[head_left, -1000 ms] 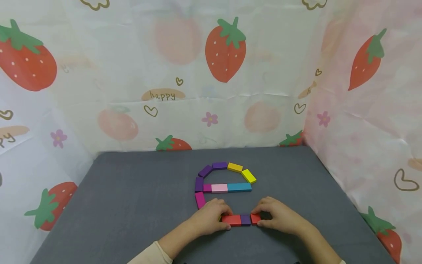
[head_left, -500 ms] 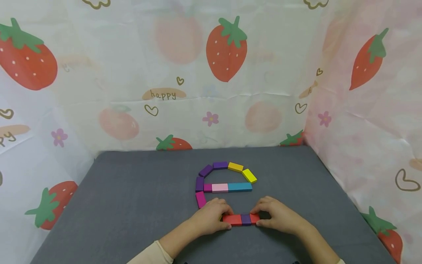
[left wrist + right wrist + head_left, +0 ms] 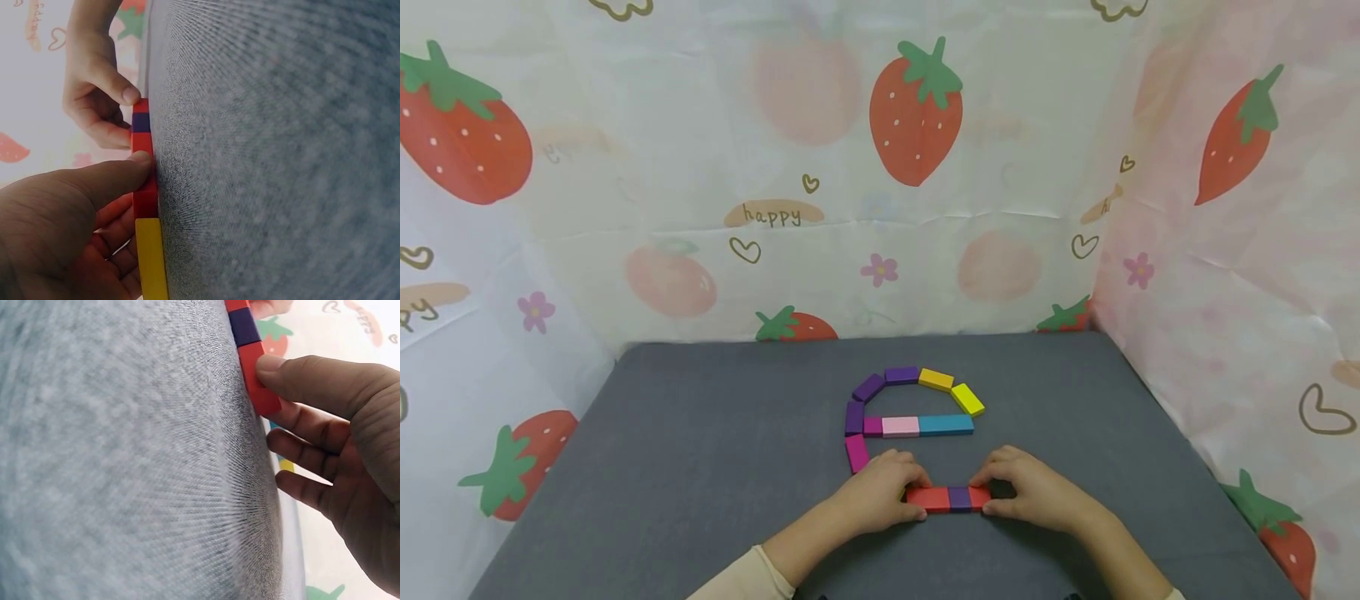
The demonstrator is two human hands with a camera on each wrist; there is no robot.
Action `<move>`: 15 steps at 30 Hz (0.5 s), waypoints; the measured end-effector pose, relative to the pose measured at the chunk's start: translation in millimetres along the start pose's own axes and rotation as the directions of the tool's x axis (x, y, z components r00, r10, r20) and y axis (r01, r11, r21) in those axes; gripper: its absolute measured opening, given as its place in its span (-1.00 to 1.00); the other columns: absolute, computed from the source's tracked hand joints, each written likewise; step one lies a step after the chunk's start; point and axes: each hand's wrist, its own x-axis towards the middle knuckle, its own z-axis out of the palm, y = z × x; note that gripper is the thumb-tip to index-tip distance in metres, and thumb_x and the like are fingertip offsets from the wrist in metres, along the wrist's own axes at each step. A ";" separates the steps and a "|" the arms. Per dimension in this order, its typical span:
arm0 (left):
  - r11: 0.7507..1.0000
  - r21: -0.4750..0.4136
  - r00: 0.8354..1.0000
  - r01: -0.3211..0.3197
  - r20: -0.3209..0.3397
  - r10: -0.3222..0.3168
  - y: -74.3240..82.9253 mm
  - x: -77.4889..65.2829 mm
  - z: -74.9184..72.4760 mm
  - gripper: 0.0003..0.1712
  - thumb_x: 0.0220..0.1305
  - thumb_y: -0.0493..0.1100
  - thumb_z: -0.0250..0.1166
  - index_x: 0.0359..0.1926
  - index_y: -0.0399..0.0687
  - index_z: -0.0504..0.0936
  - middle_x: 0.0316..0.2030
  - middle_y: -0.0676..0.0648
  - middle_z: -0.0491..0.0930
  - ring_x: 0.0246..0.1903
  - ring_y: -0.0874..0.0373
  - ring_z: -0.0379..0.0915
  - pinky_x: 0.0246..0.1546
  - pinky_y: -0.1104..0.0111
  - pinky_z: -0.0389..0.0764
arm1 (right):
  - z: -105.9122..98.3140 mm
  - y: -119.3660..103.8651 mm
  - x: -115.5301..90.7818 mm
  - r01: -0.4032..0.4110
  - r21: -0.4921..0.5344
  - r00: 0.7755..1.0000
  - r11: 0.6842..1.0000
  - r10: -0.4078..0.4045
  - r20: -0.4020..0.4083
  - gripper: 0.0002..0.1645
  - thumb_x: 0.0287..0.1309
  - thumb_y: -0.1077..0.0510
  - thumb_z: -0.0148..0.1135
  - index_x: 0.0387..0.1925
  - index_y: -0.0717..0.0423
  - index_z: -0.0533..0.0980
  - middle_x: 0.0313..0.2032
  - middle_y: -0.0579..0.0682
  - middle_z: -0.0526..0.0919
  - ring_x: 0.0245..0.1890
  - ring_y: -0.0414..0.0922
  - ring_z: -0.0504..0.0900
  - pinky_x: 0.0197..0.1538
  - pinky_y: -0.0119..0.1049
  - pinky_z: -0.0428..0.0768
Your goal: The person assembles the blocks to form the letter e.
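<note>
On the grey cloth, a row of blocks lies near the front: a long red block (image 3: 928,500), a small purple block (image 3: 959,500) and a red end block (image 3: 980,498), set end to end. My left hand (image 3: 880,493) pinches the long red block, thumb on the near side, fingers behind. With thumb and fingers my right hand (image 3: 1037,492) pinches the red end block, also seen as a red block (image 3: 259,378) in the right wrist view. Beside the left palm, a yellow block (image 3: 152,259) continues the row in the left wrist view; the left hand mostly hides it in the head view.
Behind the hands, purple blocks (image 3: 854,418) and yellow blocks (image 3: 967,400) form an arch. A bar of magenta, pink (image 3: 900,427) and blue (image 3: 945,425) blocks crosses below it. A magenta block (image 3: 857,454) leads down toward the left hand. A strawberry-print sheet (image 3: 700,167) stands behind the table.
The right hand has slid the red end block slightly left, closing the gap to the purple block. The left hand stays on the long red block.
</note>
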 end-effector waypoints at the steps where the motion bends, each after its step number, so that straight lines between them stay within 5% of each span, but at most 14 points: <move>1: 1.000 0.001 1.000 0.000 -0.001 0.000 0.3 0.1 -0.5 -0.68 0.19 0.05 0.53 -0.05 0.17 0.76 -0.22 0.23 0.56 -0.22 0.33 0.33 -0.14 0.44 0.45 | -0.1 -0.1 0.2 0.001 0.001 1.000 1.000 -0.001 -0.001 -0.68 0.20 -0.17 0.45 -0.01 -0.38 0.66 -0.09 -0.43 0.57 0.00 -0.31 0.48 0.14 -0.16 0.57; 15: 0.999 0.034 0.999 0.000 0.040 -0.001 2.4 1.2 -3.6 -0.62 0.18 0.11 0.52 0.00 0.18 0.75 -0.20 0.23 0.55 -0.18 0.32 0.33 -0.09 0.42 0.45 | 0.0 1.0 0.8 -0.008 -0.002 1.000 1.000 0.008 0.018 -0.65 0.21 -0.21 0.43 0.03 -0.40 0.64 -0.06 -0.43 0.57 0.04 -0.29 0.47 0.18 -0.12 0.55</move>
